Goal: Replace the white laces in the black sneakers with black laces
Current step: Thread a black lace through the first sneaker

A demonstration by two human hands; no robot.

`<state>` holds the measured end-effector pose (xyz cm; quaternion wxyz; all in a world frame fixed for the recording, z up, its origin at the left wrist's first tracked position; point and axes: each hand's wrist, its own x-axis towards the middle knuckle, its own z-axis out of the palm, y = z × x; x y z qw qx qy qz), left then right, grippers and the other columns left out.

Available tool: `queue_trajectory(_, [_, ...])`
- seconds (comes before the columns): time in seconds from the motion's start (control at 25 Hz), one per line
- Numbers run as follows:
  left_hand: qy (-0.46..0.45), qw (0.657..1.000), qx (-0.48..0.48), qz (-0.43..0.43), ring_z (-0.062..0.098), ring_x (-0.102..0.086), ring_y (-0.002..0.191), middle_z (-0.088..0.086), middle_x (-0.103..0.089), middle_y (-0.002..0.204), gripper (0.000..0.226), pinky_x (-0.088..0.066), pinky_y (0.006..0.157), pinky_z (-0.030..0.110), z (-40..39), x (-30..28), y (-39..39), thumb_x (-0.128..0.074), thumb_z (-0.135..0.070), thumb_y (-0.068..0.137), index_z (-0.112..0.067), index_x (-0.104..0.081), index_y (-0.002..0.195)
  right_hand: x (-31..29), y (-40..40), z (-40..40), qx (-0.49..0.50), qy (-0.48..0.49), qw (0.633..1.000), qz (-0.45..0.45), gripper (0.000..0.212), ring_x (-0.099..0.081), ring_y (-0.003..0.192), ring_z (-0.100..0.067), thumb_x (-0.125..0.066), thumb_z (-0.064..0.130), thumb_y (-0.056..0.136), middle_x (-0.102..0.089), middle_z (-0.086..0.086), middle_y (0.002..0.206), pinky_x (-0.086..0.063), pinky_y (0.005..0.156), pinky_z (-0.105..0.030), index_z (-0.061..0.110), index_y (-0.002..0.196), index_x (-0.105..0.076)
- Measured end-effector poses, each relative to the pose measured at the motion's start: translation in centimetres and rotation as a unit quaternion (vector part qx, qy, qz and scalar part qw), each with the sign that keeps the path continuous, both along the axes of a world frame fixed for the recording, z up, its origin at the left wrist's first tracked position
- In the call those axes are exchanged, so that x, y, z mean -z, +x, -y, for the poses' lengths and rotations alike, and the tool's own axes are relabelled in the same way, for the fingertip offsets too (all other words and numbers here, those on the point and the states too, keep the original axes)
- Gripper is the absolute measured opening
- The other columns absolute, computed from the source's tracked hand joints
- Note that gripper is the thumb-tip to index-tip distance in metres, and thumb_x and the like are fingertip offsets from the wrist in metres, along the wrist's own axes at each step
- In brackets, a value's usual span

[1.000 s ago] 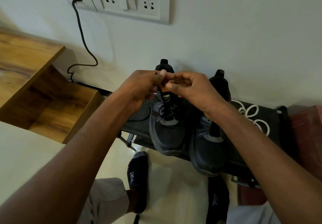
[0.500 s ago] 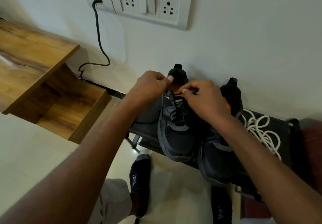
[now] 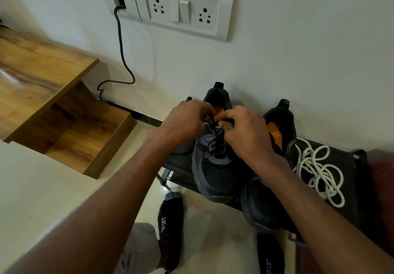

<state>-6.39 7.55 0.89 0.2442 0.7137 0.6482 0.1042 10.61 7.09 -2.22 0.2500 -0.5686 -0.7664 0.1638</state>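
Observation:
Two black sneakers stand side by side on a low black rack (image 3: 349, 160) against the wall. The left sneaker (image 3: 215, 173) carries a black lace (image 3: 217, 146) threaded through its eyelets. My left hand (image 3: 183, 122) and my right hand (image 3: 245, 133) meet over its tongue, fingers curled and pinching the lace ends near the top eyelets. The right sneaker (image 3: 264, 205) lies partly under my right forearm, its orange insole showing. A tangle of white laces (image 3: 319, 171) lies loose on the rack to the right of it.
A wooden stepped shelf (image 3: 53, 103) stands at the left. A socket plate (image 3: 183, 9) is on the wall, with a black cable (image 3: 121, 56) hanging from it. My feet in black socks (image 3: 170, 220) rest on the pale floor below the rack.
My hands have dropped from above the left sneaker down onto its tongue and upper eyelets. The view has tilted, so more of the white laces shows.

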Motion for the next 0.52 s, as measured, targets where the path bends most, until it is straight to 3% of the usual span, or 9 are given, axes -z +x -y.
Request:
queue_trajectory(0.08, [-0.003, 1.000, -0.010, -0.002, 0.021, -0.062, 0.091, -0.004, -0.063, 0.093, 0.052, -0.039, 0.063, 0.028, -0.1, 0.4, -0.2, -0.061, 0.000, 0.085, -0.032, -0.069, 0.125, 0.0, -0.2, 0.0, 0.011, 0.021, 0.998, 0.050, 0.012, -0.061, 0.081, -0.019, -0.073, 0.028, 0.096, -0.058, 0.005, 0.095, -0.052, 0.065, -0.033, 0.024, 0.105, -0.080])
queue_trajectory(0.24, [0.004, 1.000, -0.024, 0.008, 0.022, -0.064, 0.091, -0.004, -0.064, 0.093, 0.053, -0.046, 0.067, 0.030, -0.4, 1.1, -0.6, -0.060, 0.000, 0.085, -0.036, -0.069, 0.123, -0.5, -0.4, -0.1, 0.028, 0.031, 0.994, 0.100, 0.016, -0.057, 0.076, -0.020, -0.071, 0.036, 0.096, -0.049, 0.008, 0.091, -0.042, 0.060, -0.030, 0.026, 0.104, -0.080])
queue_trajectory(0.4, [0.008, 0.999, -0.030, 0.016, 0.019, -0.061, 0.080, -0.010, -0.057, 0.081, 0.050, -0.046, 0.061, 0.028, -0.5, 1.3, -0.6, -0.062, 0.000, 0.086, -0.035, -0.071, 0.122, -0.2, -0.6, -0.2, 0.027, 0.036, 0.993, 0.110, 0.018, -0.051, 0.076, -0.016, -0.070, 0.036, 0.097, -0.045, 0.009, 0.090, -0.039, 0.062, -0.028, 0.026, 0.109, -0.080])
queue_trajectory(0.52, [0.003, 0.999, -0.035, 0.027, 0.017, -0.062, 0.079, -0.012, -0.054, 0.077, 0.050, -0.042, 0.057, 0.024, -0.6, 1.3, -0.7, -0.062, 0.000, 0.086, -0.034, -0.071, 0.121, 0.5, -0.9, -0.2, 0.041, -0.002, 0.997, 0.069, 0.013, -0.056, 0.079, -0.017, -0.073, 0.032, 0.096, -0.048, 0.010, 0.091, -0.041, 0.063, -0.029, 0.026, 0.104, -0.080])
